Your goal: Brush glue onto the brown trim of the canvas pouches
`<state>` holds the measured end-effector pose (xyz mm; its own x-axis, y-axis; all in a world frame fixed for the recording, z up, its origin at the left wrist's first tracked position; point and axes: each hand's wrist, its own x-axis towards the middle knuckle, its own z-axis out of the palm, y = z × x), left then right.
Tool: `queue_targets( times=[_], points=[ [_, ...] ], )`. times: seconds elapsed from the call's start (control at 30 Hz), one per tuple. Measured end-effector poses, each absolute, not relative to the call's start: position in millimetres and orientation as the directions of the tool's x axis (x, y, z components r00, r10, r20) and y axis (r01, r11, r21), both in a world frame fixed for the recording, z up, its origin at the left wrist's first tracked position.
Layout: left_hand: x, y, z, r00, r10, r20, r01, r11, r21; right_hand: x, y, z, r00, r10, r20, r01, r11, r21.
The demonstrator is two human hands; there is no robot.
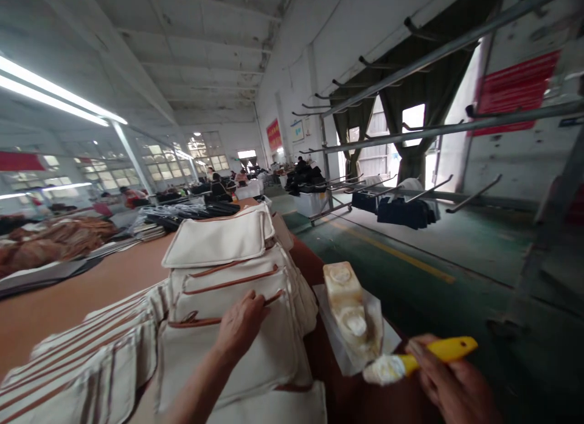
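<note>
My right hand (449, 372) is closed round the yellow handle of a brush (449, 350). The bristles, coated in thick white paste, point left near a cut-open plastic container (343, 284) with whitish residue, standing on a white sheet (351, 366). My left hand (244, 323) has its fingers curled in on the brown trim of a cream fabric bag piece (260, 357), seemingly pinching it; the fingertips are partly hidden. That piece lies on a stack of similar cream pieces (216, 235) with brown edging, overlapping in steps away from me.
More cream pieces (95, 351) lie in a row at left on the brown table (132, 269). Black items (191, 214) and brown bundles (64, 238) lie farther back. At right a metal rack (438, 129) with prongs stands over the green floor (378, 253).
</note>
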<state>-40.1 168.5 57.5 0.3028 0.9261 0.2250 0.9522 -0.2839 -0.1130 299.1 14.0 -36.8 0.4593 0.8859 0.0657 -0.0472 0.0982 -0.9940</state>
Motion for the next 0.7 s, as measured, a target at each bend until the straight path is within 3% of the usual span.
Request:
queue_targets(
  times=[0.13,0.23,0.4,0.5,0.7],
  points=[
    [-43,149,68,0.299,0.936,0.188,0.953,-0.28,-0.119,314,52,-28,0.285,0.884,0.37,0.299,0.285,-0.911],
    [-43,129,85,0.285,0.951,0.117,0.956,-0.275,-0.098,312,84,-28,0.116,0.863,0.493,0.425,0.405,-0.809],
    [-38,100,96,0.271,0.961,0.058,0.961,-0.274,0.031,303,122,-49,0.015,0.861,0.509,0.513,0.43,-0.743],
    [-33,92,74,0.254,0.967,-0.013,0.952,-0.247,0.18,304,130,-57,0.006,0.868,0.496,0.53,0.418,-0.738],
    [-25,91,26,0.207,0.978,-0.015,0.863,-0.175,0.473,312,113,-57,-0.052,0.846,0.531,0.532,0.473,-0.702]
  ],
)
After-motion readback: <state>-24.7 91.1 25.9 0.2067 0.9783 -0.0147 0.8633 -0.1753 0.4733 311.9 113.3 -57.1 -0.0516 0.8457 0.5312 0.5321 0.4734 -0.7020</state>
